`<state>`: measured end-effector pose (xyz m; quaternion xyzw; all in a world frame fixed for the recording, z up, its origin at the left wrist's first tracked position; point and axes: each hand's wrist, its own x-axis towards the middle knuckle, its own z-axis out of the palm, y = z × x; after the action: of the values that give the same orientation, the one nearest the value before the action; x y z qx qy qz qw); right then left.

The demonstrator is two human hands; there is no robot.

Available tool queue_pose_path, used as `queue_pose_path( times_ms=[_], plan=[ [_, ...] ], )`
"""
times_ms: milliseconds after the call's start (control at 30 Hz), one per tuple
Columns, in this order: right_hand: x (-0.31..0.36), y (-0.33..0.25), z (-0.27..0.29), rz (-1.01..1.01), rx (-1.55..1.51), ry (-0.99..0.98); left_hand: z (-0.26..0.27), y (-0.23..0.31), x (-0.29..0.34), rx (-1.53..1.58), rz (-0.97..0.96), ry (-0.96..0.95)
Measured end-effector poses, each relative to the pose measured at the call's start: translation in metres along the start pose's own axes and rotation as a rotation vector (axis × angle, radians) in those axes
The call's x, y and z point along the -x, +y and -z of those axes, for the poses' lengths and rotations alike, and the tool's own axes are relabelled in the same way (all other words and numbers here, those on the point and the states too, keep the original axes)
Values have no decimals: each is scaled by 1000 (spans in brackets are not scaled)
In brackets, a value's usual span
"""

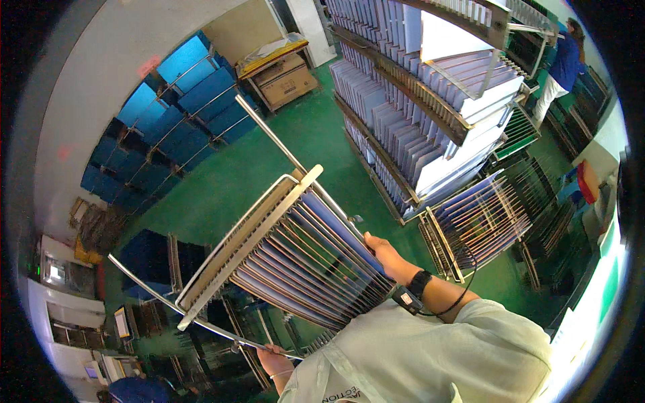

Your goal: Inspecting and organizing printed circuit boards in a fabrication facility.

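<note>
A slotted rack (250,249) with a pale notched rail and metal tubes along its sides is in front of my body, tilted. Thin flat panels (332,218), bluish-grey with brownish edges, stand in rows inside it. My right hand (384,256) is closed on the rack's right side, next to its tube; a dark watch and a small cabled device are on that arm. Lower down, my left hand (274,363) wraps round the tube on the other side, its fingers partly hidden. The rack's near end is against my light shirt.
A tall rack (440,124) full of white panels stands ahead right, with a lower slatted rack (443,245) beside it. Blue panels (181,121) lean along the left wall. A cardboard box (289,82) sits under a small table. A person (566,70) in blue stands far right.
</note>
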<state>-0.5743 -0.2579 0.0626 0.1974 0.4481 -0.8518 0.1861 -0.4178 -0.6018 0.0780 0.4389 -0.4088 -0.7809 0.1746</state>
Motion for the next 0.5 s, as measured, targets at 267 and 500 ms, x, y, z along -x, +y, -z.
queue_pose_path(
  times_ms=[267,500],
  plan=[
    [-91,-59,-34,75,-107,88,-108,35,-117,-35,-36,-290],
    [-181,-111,-12,96,-184,117,-233,28,-181,-177,-11,-197]
  ],
)
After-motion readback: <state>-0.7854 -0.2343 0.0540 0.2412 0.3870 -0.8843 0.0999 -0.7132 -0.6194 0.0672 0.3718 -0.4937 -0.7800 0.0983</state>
